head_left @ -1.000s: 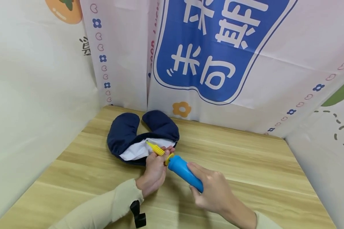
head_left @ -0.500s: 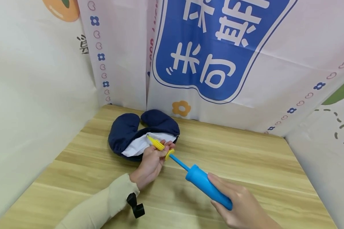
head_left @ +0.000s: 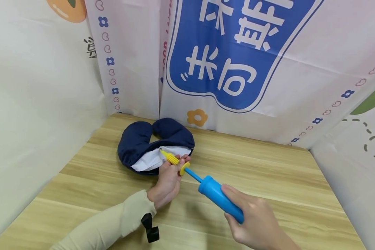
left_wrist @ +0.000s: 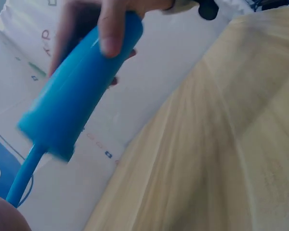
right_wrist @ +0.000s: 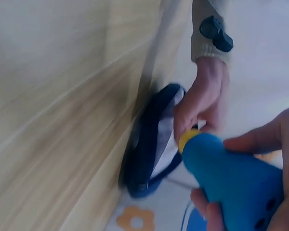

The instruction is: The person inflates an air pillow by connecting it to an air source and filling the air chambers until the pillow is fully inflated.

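Compared with one second ago, when it sat almost against the yellow flange (head_left: 185, 168), the blue pump barrel (head_left: 220, 198) stands back from it, baring a thin blue rod (head_left: 193, 175); against half a second ago, slightly less rod shows. The right hand (head_left: 259, 217) has travelled with the barrel, its grip wrapped round it. The left hand (head_left: 168, 180) has stayed by the navy neck pillow (head_left: 134, 142), its grip curled round the pump's yellow end just behind the ribbed nozzle (head_left: 172, 158). That nozzle's tip meets the pillow's white inner (head_left: 148, 160); whether it is inserted cannot be told. The pillow lies on the table (head_left: 268, 177) near the back wall, its cover gaping toward the person.

On the blue panel (head_left: 187, 38) of the backdrop, white characters read 未来可期, the upper two cut by the frame edge; red lettering beside it, partly lost in a fold, shows "OOD".

Only the right wrist view reveals two dark holes (right_wrist: 265, 214) near the barrel's held end. The left wrist view shows the right hand's fingers (left_wrist: 111, 36) from the far side, around the barrel.
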Available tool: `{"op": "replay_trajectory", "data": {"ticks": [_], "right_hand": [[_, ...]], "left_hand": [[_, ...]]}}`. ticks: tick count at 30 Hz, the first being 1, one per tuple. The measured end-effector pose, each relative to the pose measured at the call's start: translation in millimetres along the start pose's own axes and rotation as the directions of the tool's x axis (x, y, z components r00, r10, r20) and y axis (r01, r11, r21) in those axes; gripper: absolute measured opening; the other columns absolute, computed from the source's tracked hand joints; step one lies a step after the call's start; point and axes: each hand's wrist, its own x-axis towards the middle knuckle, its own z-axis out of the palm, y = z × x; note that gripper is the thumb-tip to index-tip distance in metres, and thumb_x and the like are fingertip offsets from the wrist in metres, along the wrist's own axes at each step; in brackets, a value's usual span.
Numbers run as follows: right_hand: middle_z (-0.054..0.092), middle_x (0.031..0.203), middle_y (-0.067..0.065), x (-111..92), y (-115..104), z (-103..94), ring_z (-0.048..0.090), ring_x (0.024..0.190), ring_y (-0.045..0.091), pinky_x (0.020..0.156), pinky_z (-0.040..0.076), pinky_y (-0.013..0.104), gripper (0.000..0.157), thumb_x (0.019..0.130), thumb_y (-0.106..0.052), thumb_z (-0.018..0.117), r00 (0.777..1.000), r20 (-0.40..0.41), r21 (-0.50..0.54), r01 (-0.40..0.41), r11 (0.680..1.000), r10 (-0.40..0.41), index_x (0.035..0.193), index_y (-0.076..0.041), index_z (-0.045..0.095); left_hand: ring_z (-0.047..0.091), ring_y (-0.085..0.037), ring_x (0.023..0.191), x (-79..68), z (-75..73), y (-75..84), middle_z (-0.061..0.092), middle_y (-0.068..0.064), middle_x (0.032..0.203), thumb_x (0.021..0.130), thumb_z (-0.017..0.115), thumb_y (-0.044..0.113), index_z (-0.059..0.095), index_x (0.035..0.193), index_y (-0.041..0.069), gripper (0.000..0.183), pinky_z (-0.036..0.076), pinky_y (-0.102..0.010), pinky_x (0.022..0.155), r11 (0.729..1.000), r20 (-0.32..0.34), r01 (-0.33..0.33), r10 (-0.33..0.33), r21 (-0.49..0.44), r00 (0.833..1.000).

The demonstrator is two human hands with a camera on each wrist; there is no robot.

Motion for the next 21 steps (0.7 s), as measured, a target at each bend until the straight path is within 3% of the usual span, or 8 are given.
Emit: {"op": "replay_trajectory", "data": {"ticks": [5, 10, 14, 21], "right_hand": [[0.079, 0.122, 0.013, 24, -7, 32.5, 0.081, 0.092, 0.022, 0.071, 0.066, 0.037, 0.066, 0.068, -0.013, 0.091, 0.999, -0.051, 0.024, 0.013, 1.0, -0.012, 0.131, -0.003, 0.073], [0.077, 0.126, 0.016, 29, 1, 52.3, 0.08, 0.1, 0.023, 0.076, 0.066, 0.037, 0.067, 0.072, -0.014, 0.092, 0.998, -0.037, 0.08, 0.048, 0.996, -0.046, 0.134, 0.0, 0.07], [0.073, 0.134, 0.017, 17, 11, 43.2, 0.078, 0.107, 0.025, 0.079, 0.066, 0.039, 0.071, 0.076, -0.013, 0.091, 0.998, 0.017, 0.11, 0.066, 0.992, -0.068, 0.141, 0.0, 0.065], [0.071, 0.139, 0.011, -17, 20, -0.5, 0.078, 0.11, 0.027, 0.079, 0.066, 0.039, 0.082, 0.078, -0.013, 0.093, 0.995, 0.1, 0.125, 0.014, 0.992, -0.027, 0.152, -0.011, 0.058]], "left_hand": [[0.072, -0.008, 0.103, -4.1, -2.8, -4.0, 0.069, -0.018, 0.133, 0.108, 0.051, 0.001, 0.044, 0.132, -0.004, 0.025, 0.056, -0.019, 0.093, 1.0, -0.014, -0.019, 0.019, 0.017, 1.0], [0.072, -0.009, 0.105, -2.1, -11.4, -6.0, 0.069, -0.018, 0.133, 0.108, 0.051, -0.002, 0.04, 0.141, -0.008, 0.035, 0.057, -0.019, 0.094, 0.998, 0.072, 0.006, -0.01, 0.058, 0.997], [0.074, -0.008, 0.105, 5.1, -17.8, -2.7, 0.072, -0.015, 0.13, 0.107, 0.052, -0.004, 0.04, 0.143, -0.006, 0.037, 0.058, -0.02, 0.096, 0.997, 0.141, 0.032, -0.042, 0.075, 0.989], [0.075, -0.009, 0.103, 14.5, -20.2, 11.8, 0.068, -0.018, 0.137, 0.106, 0.052, -0.006, 0.041, 0.137, -0.002, 0.033, 0.058, -0.022, 0.096, 0.995, 0.176, 0.052, -0.066, 0.086, 0.982]]}}
